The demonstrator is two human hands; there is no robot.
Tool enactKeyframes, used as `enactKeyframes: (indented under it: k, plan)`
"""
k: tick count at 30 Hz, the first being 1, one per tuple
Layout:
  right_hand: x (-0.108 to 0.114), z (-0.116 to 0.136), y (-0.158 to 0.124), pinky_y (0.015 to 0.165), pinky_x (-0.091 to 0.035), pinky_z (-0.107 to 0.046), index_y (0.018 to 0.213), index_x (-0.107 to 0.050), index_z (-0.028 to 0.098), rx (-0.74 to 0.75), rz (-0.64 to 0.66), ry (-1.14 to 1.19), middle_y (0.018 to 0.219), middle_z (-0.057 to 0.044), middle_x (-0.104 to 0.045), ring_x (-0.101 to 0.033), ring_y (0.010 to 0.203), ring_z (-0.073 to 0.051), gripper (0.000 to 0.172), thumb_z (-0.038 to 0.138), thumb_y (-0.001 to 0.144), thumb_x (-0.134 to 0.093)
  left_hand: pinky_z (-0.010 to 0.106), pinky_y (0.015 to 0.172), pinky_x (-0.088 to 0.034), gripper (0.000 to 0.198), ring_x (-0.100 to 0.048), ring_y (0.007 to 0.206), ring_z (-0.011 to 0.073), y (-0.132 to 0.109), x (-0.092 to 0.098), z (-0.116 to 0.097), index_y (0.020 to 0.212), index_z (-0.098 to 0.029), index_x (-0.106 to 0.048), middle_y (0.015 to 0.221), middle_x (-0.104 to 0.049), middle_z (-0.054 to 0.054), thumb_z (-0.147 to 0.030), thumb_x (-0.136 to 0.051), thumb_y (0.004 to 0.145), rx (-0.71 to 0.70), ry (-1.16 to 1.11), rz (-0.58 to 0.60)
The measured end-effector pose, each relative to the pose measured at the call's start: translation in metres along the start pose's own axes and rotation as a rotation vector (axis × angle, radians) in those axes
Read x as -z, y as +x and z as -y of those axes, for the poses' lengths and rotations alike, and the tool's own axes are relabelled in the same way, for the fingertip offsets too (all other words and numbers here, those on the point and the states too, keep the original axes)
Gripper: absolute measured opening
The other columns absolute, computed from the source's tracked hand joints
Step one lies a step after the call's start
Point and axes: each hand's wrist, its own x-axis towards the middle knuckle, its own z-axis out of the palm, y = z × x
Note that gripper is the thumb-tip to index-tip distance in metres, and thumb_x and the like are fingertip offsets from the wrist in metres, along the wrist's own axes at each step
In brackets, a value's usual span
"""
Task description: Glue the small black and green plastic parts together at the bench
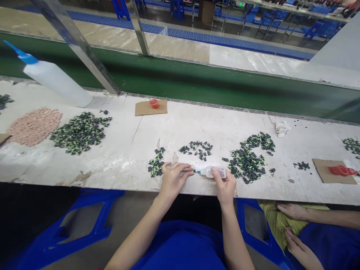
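Note:
My left hand (176,178) pinches a small black and green part (193,171) between thumb and fingertips, just above the white table. My right hand (225,185) is closed round a small clear squeeze bottle (211,171), lying nearly level. Its blue nozzle (198,171) points left, at the part; whether the two touch I cannot tell. Left of my left hand lies a small pile of black and green parts (155,164). Beyond my hands are scattered small black pieces (200,149). A larger pile of black and green parts (247,161) spreads to the right of the bottle.
A large white bottle (57,80) with a blue nozzle stands at the left, behind pink pieces (36,125) and another dark pile (80,133). Red cups sit on cardboard (140,108) at the back and right. A co-worker's hands (298,228) are at lower right. A green belt (191,82) runs behind.

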Motion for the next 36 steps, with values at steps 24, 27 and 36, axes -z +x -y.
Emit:
enactKeyframes:
  k: [24,27,36]
  plan:
    - [-0.004,-0.019,0.007,0.086,-0.05,-0.039,0.086,-0.047,0.021,0.037,-0.189,0.302,0.091,-0.005,-0.066,-0.066,0.089,-0.02,0.044,0.029,0.059,-0.081,0.042,0.087,-0.043,0.021,-0.067,0.094,0.0253,0.03,0.011,-0.007,0.094,-0.026,-0.074,0.099,-0.076,0.004,-0.018,-0.056,0.087,-0.119,0.144,0.024]
    - [-0.01,-0.021,0.011,0.087,-0.052,-0.038,0.09,-0.044,0.022,0.047,-0.19,0.264,0.096,-0.005,-0.066,-0.066,0.09,-0.018,0.05,0.027,0.057,-0.081,0.041,0.082,-0.045,0.033,-0.062,0.097,0.0273,0.043,0.005,-0.01,0.093,-0.024,-0.074,0.1,-0.075,0.006,-0.008,-0.047,0.085,-0.141,0.261,-0.01]
    - [-0.011,-0.019,-0.011,0.086,-0.053,-0.041,0.115,-0.044,0.022,0.359,-0.334,-0.072,0.104,-0.008,-0.061,-0.062,0.098,-0.021,0.054,0.023,0.07,-0.075,0.04,0.074,-0.046,0.044,-0.056,0.083,0.0302,0.044,0.005,-0.004,0.095,-0.02,-0.073,0.086,-0.069,0.012,0.0,-0.038,0.077,-0.263,0.476,0.088]
